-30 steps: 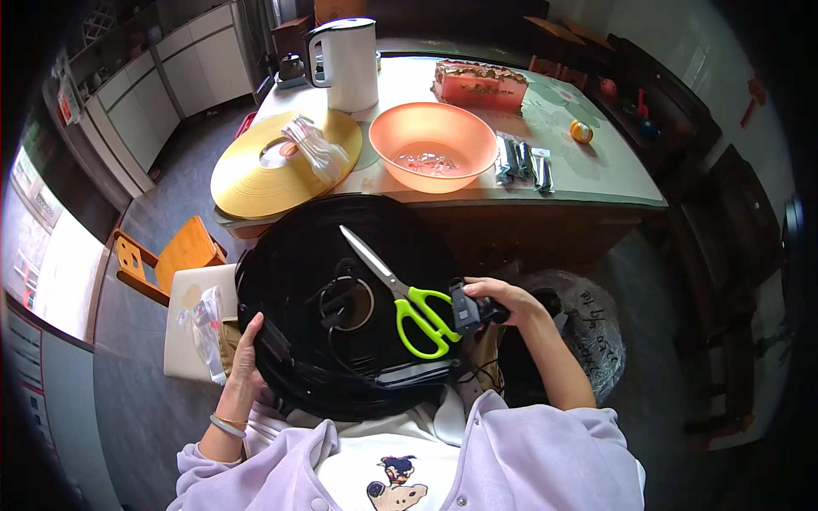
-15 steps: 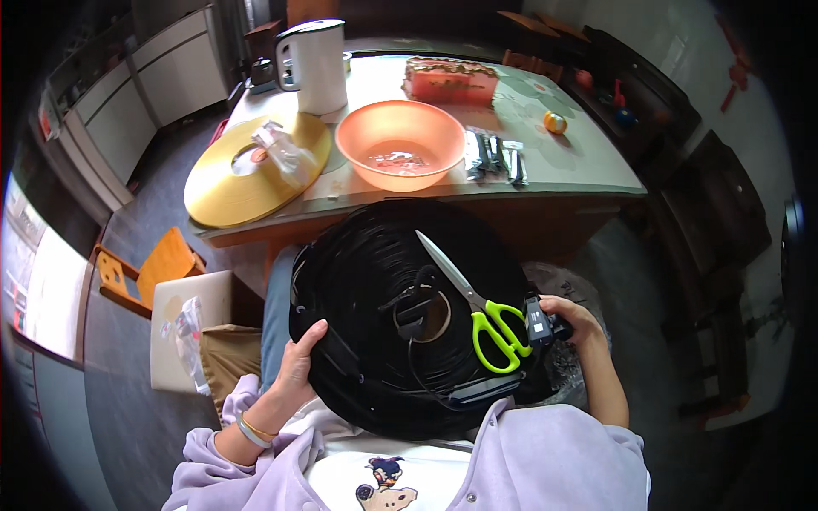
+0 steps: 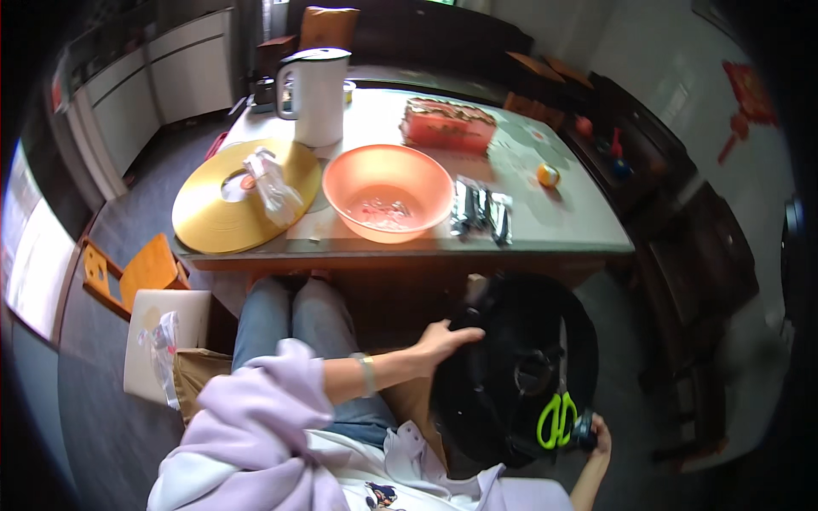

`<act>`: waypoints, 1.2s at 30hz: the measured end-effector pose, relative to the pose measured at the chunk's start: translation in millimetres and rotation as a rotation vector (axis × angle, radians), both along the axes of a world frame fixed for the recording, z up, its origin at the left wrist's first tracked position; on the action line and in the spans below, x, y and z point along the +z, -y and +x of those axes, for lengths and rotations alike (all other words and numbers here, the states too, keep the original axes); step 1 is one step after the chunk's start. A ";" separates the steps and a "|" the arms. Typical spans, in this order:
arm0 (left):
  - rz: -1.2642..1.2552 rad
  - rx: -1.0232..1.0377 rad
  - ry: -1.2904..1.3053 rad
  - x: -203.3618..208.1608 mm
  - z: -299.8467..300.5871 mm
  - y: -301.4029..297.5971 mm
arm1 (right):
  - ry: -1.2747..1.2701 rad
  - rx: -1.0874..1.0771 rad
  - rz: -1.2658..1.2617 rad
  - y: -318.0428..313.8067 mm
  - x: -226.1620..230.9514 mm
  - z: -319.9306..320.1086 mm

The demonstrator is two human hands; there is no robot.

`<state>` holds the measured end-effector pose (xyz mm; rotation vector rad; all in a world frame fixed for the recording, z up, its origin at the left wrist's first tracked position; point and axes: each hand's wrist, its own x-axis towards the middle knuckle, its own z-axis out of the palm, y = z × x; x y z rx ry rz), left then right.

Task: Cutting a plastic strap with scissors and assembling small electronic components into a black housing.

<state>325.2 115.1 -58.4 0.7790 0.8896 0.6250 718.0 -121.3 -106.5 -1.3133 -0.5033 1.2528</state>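
Observation:
A large round black roll [image 3: 486, 383], like a wide coil of strip with a central hole, is held to the right of my lap, below the table edge. My left hand [image 3: 441, 345] grips its left rim, thumb lying over the top and fingers partly hidden. My right hand [image 3: 601, 439] is at the lower right rim, closed around a small black boxy device [image 3: 584, 431] whose exact kind is blurred. On the roll lies a pair of scissors [image 3: 555, 419] with bright green handles, blades pointing away from me.
On the table [image 3: 588, 226] are an orange basin [image 3: 388, 175], a golden roll [image 3: 200, 217] with a plastic bag on it, a white kettle [image 3: 319, 102], small black packets [image 3: 480, 210], a pink box [image 3: 447, 128] and an orange-yellow ball [image 3: 548, 176]. A pale stool [image 3: 153, 358] stands left.
The black roll, with the scissors and device, has moved right off my lap. Both hands went with it, my left arm now reaching across my body. My legs have come into view.

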 end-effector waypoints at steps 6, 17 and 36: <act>0.200 -0.265 0.021 -69.5 88.1 -32.6 | -0.143 -0.249 -0.293 45.2 -49.0 44.9; 0.056 -0.321 -0.393 -177.4 147.4 -24.7 | -0.363 -0.249 -0.416 46.3 -152.5 88.4; 0.211 -0.282 -0.845 -161.2 147.3 -5.1 | 0.147 -0.502 -0.511 -4.4 -180.0 4.9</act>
